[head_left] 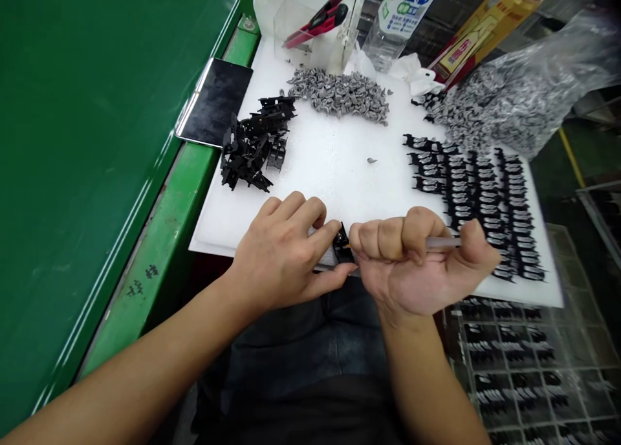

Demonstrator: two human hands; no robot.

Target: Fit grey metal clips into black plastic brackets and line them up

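Note:
Between its thumb and index finger, my left hand (281, 254) pinches a small black plastic part (343, 246) at the front edge of a white board (330, 154). My right hand (422, 257) is wrapped round a thin tool with a pale, translucent handle (442, 242), thumb raised near its end. The tool's tip is hidden by the fingers, which are right beside the black part. A single grey piece (372, 160) lies on the board beyond my hands.
Black parts (252, 144) are heaped at left, beside a dark tablet (213, 102). Grey pieces (339, 94) form a pile farther back. Rows of black-and-grey assemblies (485, 206) and a plastic bag (528, 89) occupy the right. Red-handled cutters (317, 24) and bottles (402, 11) stand behind.

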